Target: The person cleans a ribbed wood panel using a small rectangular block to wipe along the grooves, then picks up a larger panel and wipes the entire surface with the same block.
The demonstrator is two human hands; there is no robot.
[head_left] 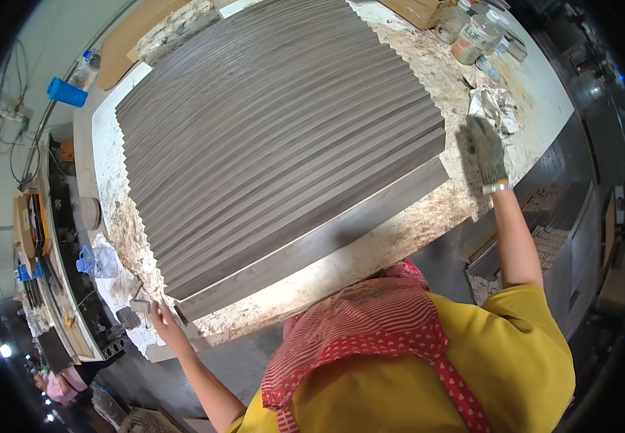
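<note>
A large stack of grey wood-grain boards (276, 144) covers most of the worktable (428, 206), their ends stepped along both sides. At the near left corner of the stack, my bare left hand (164, 322) has its fingertips closed against a small pale block-shaped tool (141, 306) with a thin bent metal part. A dark rounded pad (128, 317) lies beside that tool. Out to the right, my gloved right hand (488, 148) is stretched flat over the tabletop, fingers reaching to a crumpled white sheet (496, 108); the fingertips are partly lost against it.
Plastic bottles (474, 40) and a cardboard box (410, 11) stand at the far right. A blue cup (67, 92) and clear bottle (85, 70) are far left. A clear jug (99, 261) lies near the left edge. Beyond it, another person (63, 386) is at lower left.
</note>
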